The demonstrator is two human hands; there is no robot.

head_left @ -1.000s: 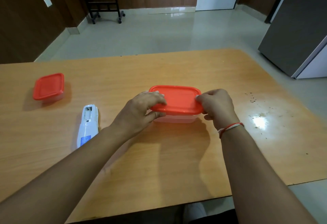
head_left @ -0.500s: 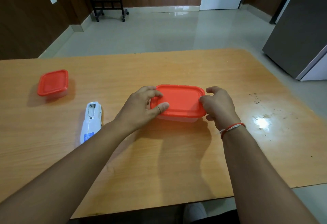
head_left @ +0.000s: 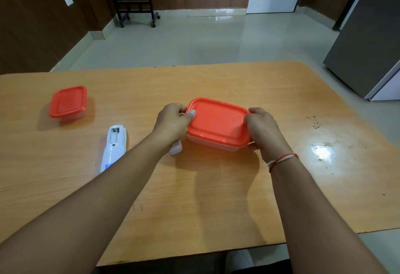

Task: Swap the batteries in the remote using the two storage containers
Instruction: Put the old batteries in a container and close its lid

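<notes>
A rectangular clear container with an orange lid (head_left: 217, 123) sits mid-table, held at both ends. My left hand (head_left: 173, 123) grips its left end with the thumb on the lid edge. My right hand (head_left: 263, 129) grips its right end. A white remote (head_left: 114, 144) lies face down to the left, its battery compartment open and uncovered. A small white piece, apparently the battery cover (head_left: 175, 148), shows under my left wrist. A smaller square container with an orange lid (head_left: 68, 102) stands closed at the far left.
The wooden table (head_left: 205, 198) has crumbs and a glare patch (head_left: 322, 151) at its right. Beyond it are a tiled floor, a black wheeled stand (head_left: 136, 11) and a grey cabinet (head_left: 372, 42) at the right.
Both hands shifted their hold on the large container's ends; the left thumb moved up to the lid's far-left corner. The container now sits tilted on the table. The camera view shifted slightly.
</notes>
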